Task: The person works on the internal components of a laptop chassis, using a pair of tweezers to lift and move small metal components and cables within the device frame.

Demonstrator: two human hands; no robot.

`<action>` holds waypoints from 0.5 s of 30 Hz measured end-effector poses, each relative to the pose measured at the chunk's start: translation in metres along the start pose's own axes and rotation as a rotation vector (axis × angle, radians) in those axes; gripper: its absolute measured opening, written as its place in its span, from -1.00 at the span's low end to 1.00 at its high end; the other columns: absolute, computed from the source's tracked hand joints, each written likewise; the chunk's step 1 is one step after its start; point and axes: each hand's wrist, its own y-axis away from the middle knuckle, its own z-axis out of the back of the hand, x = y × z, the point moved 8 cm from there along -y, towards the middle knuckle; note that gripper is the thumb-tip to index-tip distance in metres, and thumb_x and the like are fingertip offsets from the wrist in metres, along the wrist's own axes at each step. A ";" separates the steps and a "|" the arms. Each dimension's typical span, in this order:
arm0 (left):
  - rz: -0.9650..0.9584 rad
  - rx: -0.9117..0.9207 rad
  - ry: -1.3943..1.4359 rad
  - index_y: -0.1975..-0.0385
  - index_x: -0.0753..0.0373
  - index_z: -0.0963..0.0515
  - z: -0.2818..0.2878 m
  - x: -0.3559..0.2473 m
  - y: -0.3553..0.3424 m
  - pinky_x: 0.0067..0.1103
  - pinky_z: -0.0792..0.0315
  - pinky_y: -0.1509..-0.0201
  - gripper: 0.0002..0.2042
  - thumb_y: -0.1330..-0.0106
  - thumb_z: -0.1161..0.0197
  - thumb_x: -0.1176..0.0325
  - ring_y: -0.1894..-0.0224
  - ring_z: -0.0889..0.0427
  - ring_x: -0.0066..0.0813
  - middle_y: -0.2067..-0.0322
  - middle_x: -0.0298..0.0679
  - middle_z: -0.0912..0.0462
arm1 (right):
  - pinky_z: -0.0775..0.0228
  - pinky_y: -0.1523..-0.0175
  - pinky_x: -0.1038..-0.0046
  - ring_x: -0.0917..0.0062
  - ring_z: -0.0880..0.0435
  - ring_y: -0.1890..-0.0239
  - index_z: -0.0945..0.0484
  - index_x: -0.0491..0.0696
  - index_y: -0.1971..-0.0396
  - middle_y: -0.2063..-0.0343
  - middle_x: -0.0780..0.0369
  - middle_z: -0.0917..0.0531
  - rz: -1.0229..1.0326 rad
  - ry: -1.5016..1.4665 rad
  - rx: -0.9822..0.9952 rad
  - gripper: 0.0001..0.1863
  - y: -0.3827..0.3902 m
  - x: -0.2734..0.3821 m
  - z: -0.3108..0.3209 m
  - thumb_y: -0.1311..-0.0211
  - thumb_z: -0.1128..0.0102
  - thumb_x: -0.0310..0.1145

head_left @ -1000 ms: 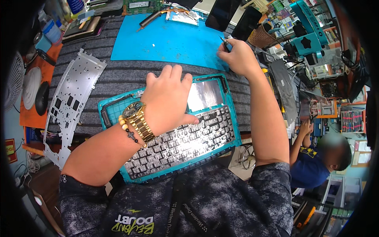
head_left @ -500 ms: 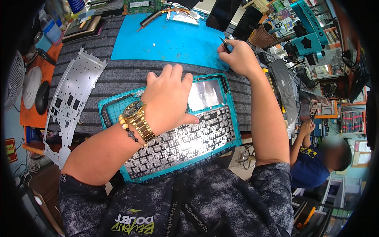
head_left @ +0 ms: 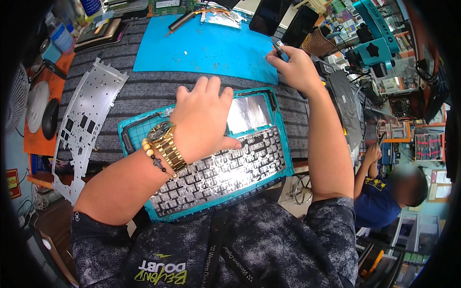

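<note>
A worktop [head_left: 158,86] covered in grey, dark-striped cloth takes up the most room. At the right, beyond it, another person [head_left: 379,206] in a dark blue shirt has both hands raised together. A bright blue mat [head_left: 206,53] lies across the far half of the cloth. Nearer, tilted slightly, is a teal laptop shell [head_left: 139,130], placed between the mat and the wearer's torso, its near edge close against the shirt. To its left, well apart, a long silver metal plate [head_left: 89,113] pierced with holes lies at a slant. Far right stands a teal device on an arm [head_left: 374,53]. Set into the shell is a keyboard [head_left: 230,168], its key frames shiny and black; above that, a smooth silvery panel [head_left: 249,115] fills an opening.

The left hand [head_left: 201,117] rests palm down over the shell's upper middle, fingers bent toward the far edge, thumb stretched along the keyboard's border; its underside is hidden, so I cannot tell whether its grip closes on anything. The right hand [head_left: 300,69], above the mat's right corner, has its grip closed around a slim pointed tool [head_left: 280,52], tip aimed away. A gold watch [head_left: 168,144] and beaded bracelet [head_left: 156,158] circle the left wrist. Smallest is a white speck [head_left: 185,53] on the mat.
</note>
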 end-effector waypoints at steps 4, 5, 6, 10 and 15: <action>-0.011 0.005 -0.003 -0.36 0.25 -0.60 0.000 0.001 0.000 -0.15 -0.48 -0.14 0.03 0.08 -0.81 -0.28 -0.22 -0.57 -0.11 -0.05 -0.13 -0.57 | -0.60 0.09 0.25 0.38 -0.73 0.36 -0.83 -0.17 0.12 0.40 0.06 -0.79 0.044 0.004 0.080 -0.72 0.021 0.003 0.000 -0.40 -0.46 -0.25; -0.020 -0.001 0.008 -0.36 0.25 -0.60 0.000 0.001 0.000 -0.15 -0.48 -0.14 0.04 0.08 -0.81 -0.28 -0.22 -0.57 -0.11 -0.06 -0.13 -0.57 | -0.60 0.10 0.25 0.38 -0.72 0.36 -0.83 -0.18 0.11 0.39 0.06 -0.79 0.077 0.018 0.111 -0.72 0.026 0.006 0.000 -0.40 -0.45 -0.26; -0.027 0.001 0.007 -0.37 0.25 -0.60 0.000 0.001 0.000 -0.15 -0.48 -0.14 0.04 0.08 -0.81 -0.29 -0.22 -0.57 -0.11 -0.06 -0.13 -0.57 | -0.60 0.11 0.24 0.37 -0.71 0.36 -0.82 -0.20 0.12 0.39 0.04 -0.79 0.079 0.030 0.154 -0.74 0.032 0.006 -0.005 -0.37 -0.42 -0.32; -0.042 0.015 -0.008 -0.38 0.23 -0.60 -0.001 -0.002 0.002 -0.15 -0.46 -0.13 0.06 0.11 -0.82 -0.31 -0.23 -0.57 -0.11 -0.07 -0.14 -0.56 | -0.60 0.13 0.18 0.23 -0.74 0.38 -0.80 -0.24 0.16 0.39 -0.01 -0.80 0.083 0.015 0.200 -0.75 0.046 0.009 -0.014 -0.35 -0.45 -0.35; -0.044 0.006 -0.017 -0.39 0.22 -0.60 -0.001 -0.004 0.002 -0.15 -0.46 -0.12 0.08 0.14 -0.82 -0.32 -0.23 -0.56 -0.10 -0.07 -0.13 -0.56 | -0.60 0.11 0.18 0.21 -0.79 0.33 -0.82 -0.21 0.16 0.32 -0.07 -0.82 0.050 0.176 0.150 -0.77 0.043 0.013 -0.024 -0.34 -0.54 -0.36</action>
